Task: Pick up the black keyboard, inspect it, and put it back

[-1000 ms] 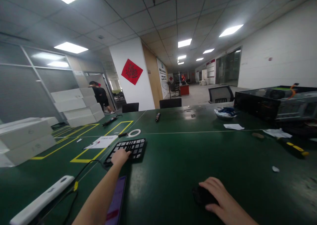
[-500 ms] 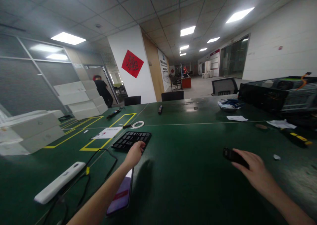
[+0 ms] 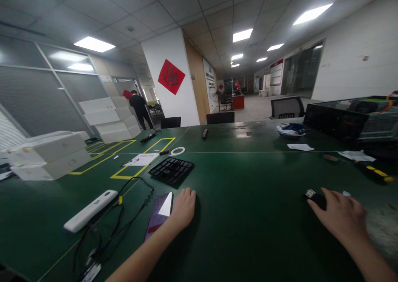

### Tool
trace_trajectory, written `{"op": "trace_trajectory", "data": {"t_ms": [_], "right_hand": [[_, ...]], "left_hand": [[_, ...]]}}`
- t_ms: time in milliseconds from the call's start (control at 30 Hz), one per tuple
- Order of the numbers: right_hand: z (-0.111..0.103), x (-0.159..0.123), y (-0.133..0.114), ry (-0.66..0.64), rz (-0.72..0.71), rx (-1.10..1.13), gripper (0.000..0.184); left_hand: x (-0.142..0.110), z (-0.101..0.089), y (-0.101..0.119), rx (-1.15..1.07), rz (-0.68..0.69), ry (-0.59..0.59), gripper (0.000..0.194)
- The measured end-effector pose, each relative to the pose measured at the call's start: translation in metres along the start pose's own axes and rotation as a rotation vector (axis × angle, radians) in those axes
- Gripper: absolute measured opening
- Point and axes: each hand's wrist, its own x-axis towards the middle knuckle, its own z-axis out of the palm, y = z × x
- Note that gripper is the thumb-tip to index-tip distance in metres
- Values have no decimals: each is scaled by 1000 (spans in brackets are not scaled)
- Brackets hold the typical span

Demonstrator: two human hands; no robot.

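My right hand (image 3: pixel 343 218) is closed around a small black oblong object (image 3: pixel 317 199) with white markings on its near-left end; its exact kind I cannot make out. It is held low over the right side of the green table. My left hand (image 3: pixel 184 207) rests on or just over the table, fingers lying forward with nothing visible in them; the thumb is hidden. Beside it on the left lies a phone (image 3: pixel 158 211) with a lit purple screen, partly covered by my forearm. Ahead of that hand sits a black compartment tray (image 3: pixel 171 171).
A white power strip (image 3: pixel 91 210) and black cables (image 3: pixel 130 220) lie on the left. Beyond the tray are a ring of white tape (image 3: pixel 178 151) and a paper sheet (image 3: pixel 141 159). White boxes (image 3: pixel 49 153) stand left; an open computer case (image 3: pixel 336 118) stands right. A person (image 3: pixel 140 108) is in the background.
My left hand has come back from the tray to beside the phone. The right hand has moved right with the black object, turning its marked end into view. The view has shifted slightly.
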Motion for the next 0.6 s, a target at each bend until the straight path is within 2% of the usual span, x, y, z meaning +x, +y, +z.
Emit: {"op": "trace_trajectory", "data": {"t_ms": [100,167,200,267,333,400,467,600], "right_hand": [[-1,-1,1,-22,17,24,70],[-2,-1,1,-44,37,45,70],[-3,-2,1,-53,47,55,70],[-4,-2,-1,-60,59,73,70],[-5,-2,-3,-68,66,88,72],[-5,-2,-5,-74,70,101,72],[-2,-2,-5,-59,78,108,70],[11,0,0,-7,55,101,69]], "left_hand": [[0,3,2,-43,-5,-54,27],[4,2,2,-255,-32,-22,23],[8,1,-1,-438,-99,2,20],[19,-7,-10,-849,-315,51,15],[34,-20,-28,-1125,-516,92,14],[51,-34,-52,-1152,-603,143,16],[67,-43,-80,-1078,-659,197,15],[90,-44,-131,-810,-744,218,9]]}}
